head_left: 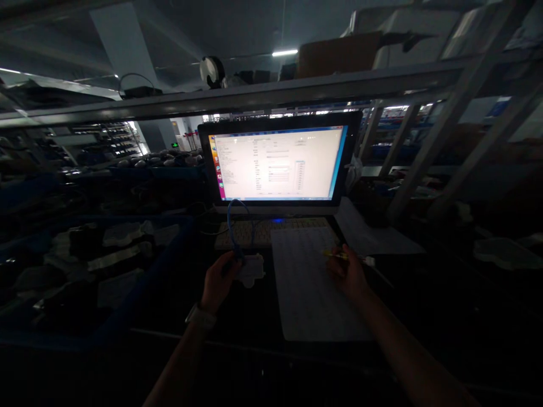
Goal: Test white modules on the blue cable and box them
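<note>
My left hand [219, 278] is closed on the plug end of a blue cable [229, 219], at the left edge of a small pale device [252, 270]. In my right hand [348, 272] is a yellow pen [335, 255], its tip over a printed paper sheet [305, 282]. The sheet lies in front of a keyboard [263, 230] and covers part of it. A lit monitor [278, 165] behind shows a window with text and fields. The image is dark, so the plug's fit in the device cannot be made out.
At the left, a blue bin [159, 268] holds several pale and dark parts. Another paper [377, 234] lies right of the keyboard. A metal shelf [254, 93] crosses above the monitor, with a cardboard box [339, 53] on it. A clear tray-like item [507, 252] is at the far right.
</note>
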The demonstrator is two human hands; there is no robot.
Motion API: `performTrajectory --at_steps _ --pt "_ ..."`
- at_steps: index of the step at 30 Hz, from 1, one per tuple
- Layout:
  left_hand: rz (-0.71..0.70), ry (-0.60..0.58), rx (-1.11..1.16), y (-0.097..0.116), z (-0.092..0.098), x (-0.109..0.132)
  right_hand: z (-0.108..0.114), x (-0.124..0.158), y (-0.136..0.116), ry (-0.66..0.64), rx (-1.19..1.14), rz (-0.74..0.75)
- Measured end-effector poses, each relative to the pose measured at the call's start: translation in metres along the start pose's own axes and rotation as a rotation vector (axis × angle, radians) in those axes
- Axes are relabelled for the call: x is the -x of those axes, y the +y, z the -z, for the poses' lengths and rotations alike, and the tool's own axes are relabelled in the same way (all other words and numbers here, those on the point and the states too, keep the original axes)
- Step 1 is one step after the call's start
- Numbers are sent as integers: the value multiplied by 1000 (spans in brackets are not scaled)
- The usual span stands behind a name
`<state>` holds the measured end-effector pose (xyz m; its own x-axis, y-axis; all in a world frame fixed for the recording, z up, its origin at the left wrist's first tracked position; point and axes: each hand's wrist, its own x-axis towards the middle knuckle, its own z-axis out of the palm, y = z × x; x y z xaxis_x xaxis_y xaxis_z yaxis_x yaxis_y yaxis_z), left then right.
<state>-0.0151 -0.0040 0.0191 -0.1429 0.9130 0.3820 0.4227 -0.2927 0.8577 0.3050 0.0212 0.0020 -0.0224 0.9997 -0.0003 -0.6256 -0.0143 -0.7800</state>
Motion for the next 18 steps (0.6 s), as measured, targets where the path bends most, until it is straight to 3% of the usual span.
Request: performTrajectory --at_steps 13,15,18 --pt "23 70 -6 -7 -8 6 -4 3 -1 9 4 28" --pt "22 72 -48 -8 -6 7 -8 8 -4 35 55 86" --pt "21 67 -121 -16 -4 7 -8 22 -15 172 240 269"
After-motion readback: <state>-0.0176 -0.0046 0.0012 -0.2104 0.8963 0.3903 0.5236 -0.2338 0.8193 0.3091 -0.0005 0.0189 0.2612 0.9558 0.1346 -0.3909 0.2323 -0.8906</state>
